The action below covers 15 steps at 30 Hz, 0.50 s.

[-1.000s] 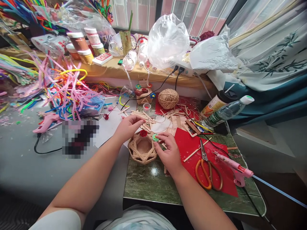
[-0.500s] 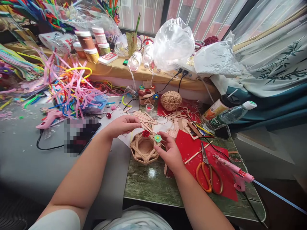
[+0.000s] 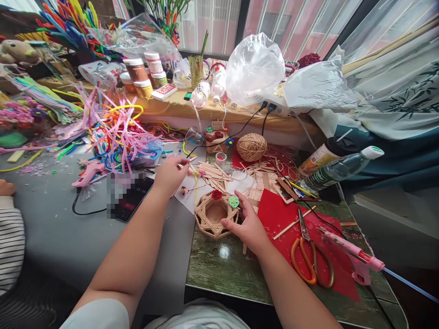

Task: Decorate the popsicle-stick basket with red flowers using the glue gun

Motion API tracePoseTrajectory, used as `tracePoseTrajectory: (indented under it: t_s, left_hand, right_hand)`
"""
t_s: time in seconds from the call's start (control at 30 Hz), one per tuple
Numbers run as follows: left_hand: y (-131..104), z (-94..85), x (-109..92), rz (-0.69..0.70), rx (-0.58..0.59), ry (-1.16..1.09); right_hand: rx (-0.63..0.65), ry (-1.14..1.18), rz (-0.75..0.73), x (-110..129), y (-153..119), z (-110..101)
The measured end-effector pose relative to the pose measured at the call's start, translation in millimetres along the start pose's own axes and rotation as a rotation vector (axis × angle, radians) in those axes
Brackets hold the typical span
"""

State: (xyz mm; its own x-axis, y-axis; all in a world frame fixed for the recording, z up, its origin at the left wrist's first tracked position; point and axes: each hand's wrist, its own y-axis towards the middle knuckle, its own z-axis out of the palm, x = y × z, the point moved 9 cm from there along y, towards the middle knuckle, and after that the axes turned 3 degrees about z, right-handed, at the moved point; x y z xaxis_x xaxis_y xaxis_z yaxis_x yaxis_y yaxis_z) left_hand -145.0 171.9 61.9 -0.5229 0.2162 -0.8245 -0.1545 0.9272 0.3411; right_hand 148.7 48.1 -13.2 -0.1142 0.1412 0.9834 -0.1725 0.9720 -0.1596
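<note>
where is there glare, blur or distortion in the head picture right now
All in the head view: a white glare spot on the green tabletop below the woven basket; bright window light behind; wide-angle stretching toward the edges; pixelated blocks over part of the phone

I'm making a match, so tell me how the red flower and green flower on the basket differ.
The red flower is deep red, while the green flower is pale green with a yellow centre. The red flower looks bunched like a rose; the green flower looks flatter, with rounded petals. The green flower sits nearer the right hand than the red flower. Both sit on the rim of the basket.
</note>
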Motion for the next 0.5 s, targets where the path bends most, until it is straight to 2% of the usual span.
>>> tracePoseTrajectory:
  t_s: [0.07, 0.13, 0.27, 0.4, 0.5]
  left_hand:
    - [-6, 21.4, -8, 0.152, 0.145, 0.277]
    - [-14, 38.4, -14, 0.263, 0.231, 0.427]
    - [-23, 58.6, -16, 0.302, 0.288, 0.559]
    - [-24, 65.7, -16, 0.302, 0.321, 0.577]
    - [-21, 56.7, -25, 0.318, 0.263, 0.479]
  right_hand:
    - [0.002, 0.002, 0.016, 2, -1, 0]
    - [0.001, -0.003, 0.028, 4, -3, 1]
    - [0.008, -0.011, 0.033, 7, -4, 2]
    - [0.009, -0.019, 0.035, 7, -4, 0]
    - [0.023, -0.01, 0.039, 8, -5, 1]
